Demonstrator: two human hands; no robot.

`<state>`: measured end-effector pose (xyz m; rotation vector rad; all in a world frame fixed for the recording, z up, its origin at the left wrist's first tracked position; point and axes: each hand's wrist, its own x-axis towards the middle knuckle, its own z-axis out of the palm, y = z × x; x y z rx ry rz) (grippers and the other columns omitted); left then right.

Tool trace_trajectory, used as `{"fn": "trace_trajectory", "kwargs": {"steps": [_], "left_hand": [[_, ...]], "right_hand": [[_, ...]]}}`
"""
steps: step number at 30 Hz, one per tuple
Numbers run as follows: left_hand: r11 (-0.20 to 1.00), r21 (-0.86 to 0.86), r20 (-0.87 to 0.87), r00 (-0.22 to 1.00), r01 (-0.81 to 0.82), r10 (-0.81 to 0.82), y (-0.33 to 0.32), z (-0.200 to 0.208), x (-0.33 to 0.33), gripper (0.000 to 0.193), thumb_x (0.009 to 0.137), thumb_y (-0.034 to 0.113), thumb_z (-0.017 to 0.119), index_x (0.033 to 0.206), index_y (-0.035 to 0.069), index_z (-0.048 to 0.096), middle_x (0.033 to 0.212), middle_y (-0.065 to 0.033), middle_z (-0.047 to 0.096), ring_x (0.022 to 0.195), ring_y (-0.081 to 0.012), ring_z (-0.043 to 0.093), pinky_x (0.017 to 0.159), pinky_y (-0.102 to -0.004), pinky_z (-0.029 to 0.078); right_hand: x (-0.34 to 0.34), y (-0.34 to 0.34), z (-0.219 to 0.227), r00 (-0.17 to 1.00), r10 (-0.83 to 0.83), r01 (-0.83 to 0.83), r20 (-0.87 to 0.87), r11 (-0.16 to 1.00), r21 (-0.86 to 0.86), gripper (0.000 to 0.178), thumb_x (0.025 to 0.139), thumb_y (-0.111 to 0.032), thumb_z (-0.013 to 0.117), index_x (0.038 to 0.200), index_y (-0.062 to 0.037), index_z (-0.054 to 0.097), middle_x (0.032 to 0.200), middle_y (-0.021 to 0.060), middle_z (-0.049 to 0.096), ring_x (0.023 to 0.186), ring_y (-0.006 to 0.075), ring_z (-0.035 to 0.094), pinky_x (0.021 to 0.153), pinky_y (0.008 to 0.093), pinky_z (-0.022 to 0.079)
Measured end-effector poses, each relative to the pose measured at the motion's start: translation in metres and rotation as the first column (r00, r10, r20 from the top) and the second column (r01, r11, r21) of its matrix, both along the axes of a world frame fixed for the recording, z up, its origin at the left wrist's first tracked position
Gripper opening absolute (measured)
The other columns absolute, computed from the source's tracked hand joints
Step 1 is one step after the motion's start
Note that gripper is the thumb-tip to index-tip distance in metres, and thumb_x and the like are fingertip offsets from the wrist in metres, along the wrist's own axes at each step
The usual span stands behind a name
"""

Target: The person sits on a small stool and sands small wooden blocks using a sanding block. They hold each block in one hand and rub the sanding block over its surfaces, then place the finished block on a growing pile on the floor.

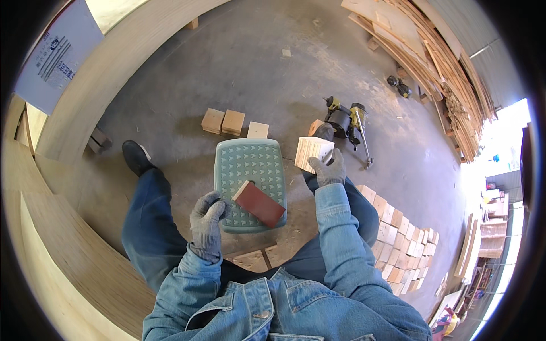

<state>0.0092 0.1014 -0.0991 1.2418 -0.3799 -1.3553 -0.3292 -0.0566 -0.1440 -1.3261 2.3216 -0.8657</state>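
My right hand (331, 170), in a grey knit glove, grips a pale wooden block (311, 154) with layered grain on its side, held above my right leg. To its left stands a grey-green plastic stool (250, 152) with a studded top. A dark red sanding block (260, 206) lies slanted on the stool, nothing holding it. My left hand (206, 223), gloved the same way, is at the stool's left edge, loosely closed, with nothing visible in its fingers. Beyond the stool, several similar wooden blocks (232, 122) rest on the floor.
A black and yellow tool (341, 120) sits on the floor beyond my right foot. Many stacked wooden blocks (401, 241) stand right of my right leg. Piled boards (421, 45) line the far right. Large wooden panels (74, 256) close off the left side.
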Motion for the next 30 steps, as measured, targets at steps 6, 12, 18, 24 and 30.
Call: {"fn": "trace_trajectory", "kwargs": {"steps": [6, 12, 18, 24, 30], "left_hand": [[0.984, -0.145, 0.053, 0.994, 0.107, -0.1, 0.024, -0.012, 0.011, 0.043, 0.096, 0.007, 0.072, 0.137, -0.001, 0.061, 0.12, -0.0126, 0.071, 0.104, -0.0212, 0.07, 0.095, -0.0357, 0.058], [0.879, -0.24, 0.233, 0.903, 0.413, -0.361, 0.049, -0.025, 0.01, 0.088, 0.088, 0.028, 0.088, 0.155, -0.002, 0.041, 0.147, -0.0158, 0.056, 0.13, -0.0254, 0.059, 0.111, -0.0396, 0.049], [0.827, -0.151, 0.228, 0.833, 0.542, -0.504, 0.058, -0.018, 0.018, 0.106, 0.082, 0.04, 0.093, 0.159, -0.003, 0.035, 0.152, -0.0193, 0.054, 0.14, -0.0289, 0.053, 0.118, -0.0415, 0.043], [0.813, -0.146, 0.25, 0.816, 0.564, -0.521, 0.058, -0.022, 0.02, 0.102, 0.082, 0.037, 0.092, 0.158, -0.002, 0.038, 0.153, -0.0152, 0.053, 0.142, -0.0264, 0.05, 0.121, -0.0404, 0.039], [0.813, -0.141, 0.207, 0.82, 0.565, -0.534, 0.052, -0.026, 0.017, 0.117, 0.072, 0.044, 0.099, 0.159, -0.003, 0.036, 0.151, -0.0165, 0.054, 0.14, -0.0271, 0.052, 0.119, -0.0407, 0.041]], "right_hand": [[0.041, 0.106, 0.04, 0.728, 0.226, -0.134, 0.648, 0.973, -0.188, 0.086, 0.073, -0.021, 0.096, 0.144, 0.0049, 0.054, 0.128, 0.0172, 0.071, 0.118, 0.0258, 0.068, 0.103, 0.0371, 0.054], [0.096, 0.172, 0.039, 0.377, 0.374, -0.504, 0.847, 0.85, -0.15, 0.092, 0.073, -0.018, 0.097, 0.149, 0.0053, 0.051, 0.128, 0.013, 0.07, 0.117, 0.0241, 0.068, 0.104, 0.0384, 0.054], [0.118, 0.187, 0.038, 0.46, 0.53, -0.682, 0.712, 0.724, -0.099, 0.094, 0.069, -0.024, 0.1, 0.147, 0.0018, 0.055, 0.134, 0.016, 0.068, 0.124, 0.0256, 0.065, 0.107, 0.0378, 0.051], [0.112, 0.181, 0.047, 0.425, 0.541, -0.719, 0.726, 0.688, -0.092, 0.096, 0.067, -0.027, 0.101, 0.147, 0.0014, 0.055, 0.136, 0.0171, 0.068, 0.126, 0.0273, 0.065, 0.109, 0.0383, 0.05], [0.105, 0.176, 0.031, 0.45, 0.582, -0.737, 0.677, 0.67, -0.087, 0.099, 0.067, -0.027, 0.101, 0.149, 0.0023, 0.054, 0.137, 0.0185, 0.068, 0.126, 0.0287, 0.065, 0.109, 0.0381, 0.051]]}}
